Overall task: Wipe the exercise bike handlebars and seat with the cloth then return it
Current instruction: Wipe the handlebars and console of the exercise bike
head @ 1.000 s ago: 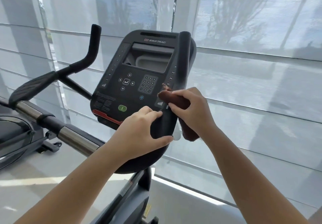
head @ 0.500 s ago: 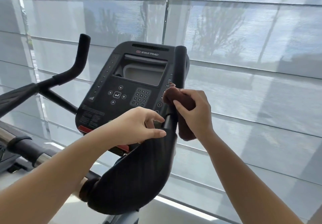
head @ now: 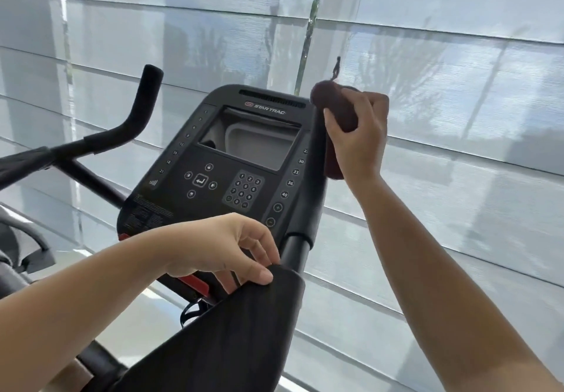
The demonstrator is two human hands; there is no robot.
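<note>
Left bar: the black curved foam-covered left handlebar [head: 146, 98] rises at the left, and no hand touches it.
Console: the black plastic console with a grey screen and a number keypad [head: 213, 184] stands tilted between the two bars.
Left hand: the left hand [head: 219, 248] is low in front of the console. Its fingers are curled, and the thumb and fingers pinch the upper edge of the black ribbed elbow pad [head: 238, 330] in the near foreground.
Right bar: the black upright right handlebar [head: 314, 196] runs up along the right edge of the console.
Cloth: the dark brown soft cloth [head: 332, 101] covers the top end of the right handlebar, and one part hangs down beside the bar.
Right hand: the right hand [head: 357, 138] grips the cloth, with the fingers closed around it and the tip of the bar.
Background: pale grey window blinds [head: 457, 208] fill the view behind.
</note>
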